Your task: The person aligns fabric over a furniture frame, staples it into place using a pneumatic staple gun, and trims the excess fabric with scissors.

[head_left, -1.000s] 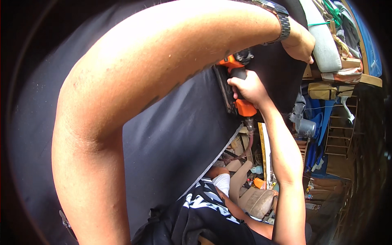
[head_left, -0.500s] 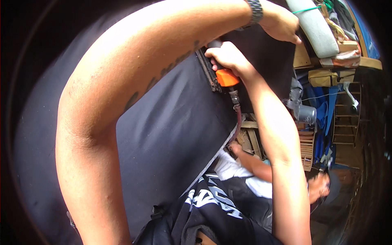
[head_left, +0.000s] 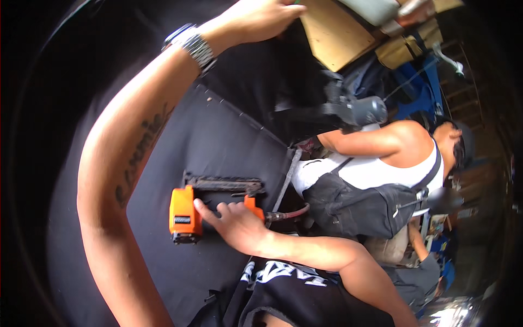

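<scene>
An orange and black air staple gun [head_left: 188, 215] lies with its dark magazine [head_left: 223, 183] against a big panel covered in black fabric [head_left: 218, 136]. My right hand [head_left: 234, 223] grips its handle, forefinger stretched along the orange body. A reddish hose [head_left: 294, 213] leaves the handle toward the right. My left arm arches up across the panel, with a metal wristwatch [head_left: 190, 43] on it. My left hand [head_left: 261, 19] presses on the fabric at the top, beside a wooden board [head_left: 332, 35]; its fingertips are hidden.
Another person in a white sleeveless top and dark apron [head_left: 376, 180] stands close at the right, reaching to the panel's edge. A grey cylindrical tool [head_left: 359, 110] sits above that arm. Blue frames and clutter [head_left: 419, 92] fill the far right.
The view has swung. My right hand has brought the staple gun from the panel's upper right edge down to its middle. My left hand stays at the top edge. The other person is now fully in view.
</scene>
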Tool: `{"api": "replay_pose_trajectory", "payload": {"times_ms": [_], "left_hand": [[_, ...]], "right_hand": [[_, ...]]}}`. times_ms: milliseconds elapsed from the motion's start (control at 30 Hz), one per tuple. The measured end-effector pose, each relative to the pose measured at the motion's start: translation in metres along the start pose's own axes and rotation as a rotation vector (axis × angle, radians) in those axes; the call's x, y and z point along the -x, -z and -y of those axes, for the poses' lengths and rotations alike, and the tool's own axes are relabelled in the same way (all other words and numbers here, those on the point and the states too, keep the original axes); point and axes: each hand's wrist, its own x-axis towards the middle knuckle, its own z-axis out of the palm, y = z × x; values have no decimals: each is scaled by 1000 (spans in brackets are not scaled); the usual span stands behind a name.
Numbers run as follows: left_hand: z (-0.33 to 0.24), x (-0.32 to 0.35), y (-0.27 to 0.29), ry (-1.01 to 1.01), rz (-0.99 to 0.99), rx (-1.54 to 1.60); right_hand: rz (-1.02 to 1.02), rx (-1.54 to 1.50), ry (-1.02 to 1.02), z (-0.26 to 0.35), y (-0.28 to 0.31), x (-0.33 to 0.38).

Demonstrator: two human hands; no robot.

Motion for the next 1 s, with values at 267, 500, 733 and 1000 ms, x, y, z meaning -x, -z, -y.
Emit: {"api": "replay_pose_trajectory", "payload": {"times_ms": [267, 500, 733, 1000], "left_hand": [[-14, 52, -65, 6, -119, 439], [7, 144, -126, 506, 186, 536], [-13, 231, -143, 523, 135, 1371], [7, 244, -123, 566, 179, 1275]], "right_hand": [[-132, -55, 39, 2, -52, 34], [-525, -447, 1, -47, -27, 66], [-1032, -658, -433, -100, -26, 107], [-1005, -130, -168, -103, 15, 60]]}}
